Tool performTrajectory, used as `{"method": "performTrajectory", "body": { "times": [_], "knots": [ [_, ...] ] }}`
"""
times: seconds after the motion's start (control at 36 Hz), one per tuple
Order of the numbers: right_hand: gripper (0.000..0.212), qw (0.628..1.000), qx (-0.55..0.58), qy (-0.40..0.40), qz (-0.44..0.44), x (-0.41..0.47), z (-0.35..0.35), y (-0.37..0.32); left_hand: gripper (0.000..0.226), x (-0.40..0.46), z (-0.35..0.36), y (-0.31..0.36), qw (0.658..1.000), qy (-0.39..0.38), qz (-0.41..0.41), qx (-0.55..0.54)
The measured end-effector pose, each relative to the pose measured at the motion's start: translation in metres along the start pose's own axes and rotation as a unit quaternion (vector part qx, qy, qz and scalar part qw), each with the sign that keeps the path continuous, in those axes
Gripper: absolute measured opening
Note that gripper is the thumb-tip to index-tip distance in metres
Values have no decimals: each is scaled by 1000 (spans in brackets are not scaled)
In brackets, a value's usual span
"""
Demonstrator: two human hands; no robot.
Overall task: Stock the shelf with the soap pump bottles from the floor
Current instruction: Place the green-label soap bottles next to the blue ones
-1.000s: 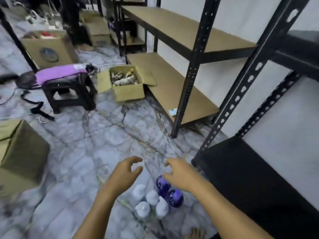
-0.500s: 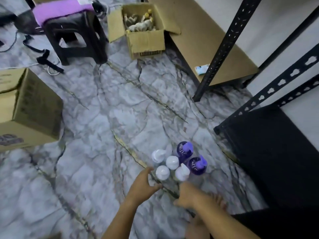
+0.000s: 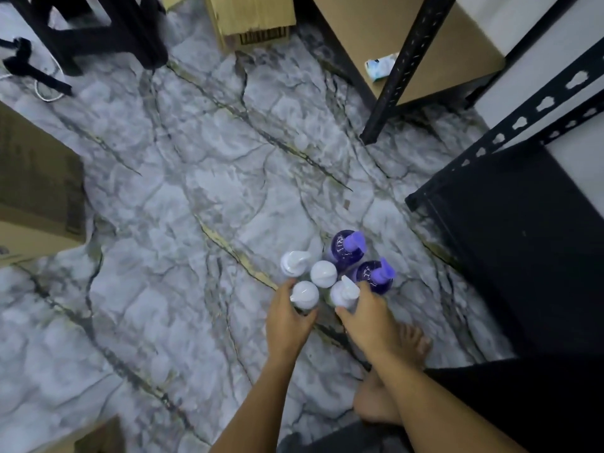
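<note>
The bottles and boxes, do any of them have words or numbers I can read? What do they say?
None can be read.
Purple bottles: pale markings on the shoulders, too blurred to read.
Cardboard box: dark barcode-like stripes, no digits legible.
Left box: a dark print at its lower edge, cut off and blurred.
Small packet on the low shelf: blue-white print, too small.

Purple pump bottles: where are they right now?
Head view, lower right: both purple pump bottles stand on the marble floor, behind the white pump bottles, beside the black shelf.
</note>
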State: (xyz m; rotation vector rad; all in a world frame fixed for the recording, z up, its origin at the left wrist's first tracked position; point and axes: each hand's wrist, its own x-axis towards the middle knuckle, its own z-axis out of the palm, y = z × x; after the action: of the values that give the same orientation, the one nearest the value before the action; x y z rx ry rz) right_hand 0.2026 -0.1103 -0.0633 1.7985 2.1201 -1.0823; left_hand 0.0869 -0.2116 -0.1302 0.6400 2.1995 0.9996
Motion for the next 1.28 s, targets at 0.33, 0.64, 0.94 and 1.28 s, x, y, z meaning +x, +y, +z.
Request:
{"method": "performTrajectory", "body": {
  "times": [0.33,0.64,0.94,1.28],
  "knots": [
    [94,984,171,-54,-8,13,21,12,51,-9,-12,-12,992,6,-32,-120],
    [37,997,64,-3,-42,17,16,8,50,-19,-28,-13,991,32,-72,-106],
    [66,998,26,-29,-56,-12,-39,-7,52,-32,-54,8,991,56,-62,-109],
    [80,993,64,-13,-97,-44,-123,-37,40,-42,-92,66,980,78,63,-172]
  ]
}}
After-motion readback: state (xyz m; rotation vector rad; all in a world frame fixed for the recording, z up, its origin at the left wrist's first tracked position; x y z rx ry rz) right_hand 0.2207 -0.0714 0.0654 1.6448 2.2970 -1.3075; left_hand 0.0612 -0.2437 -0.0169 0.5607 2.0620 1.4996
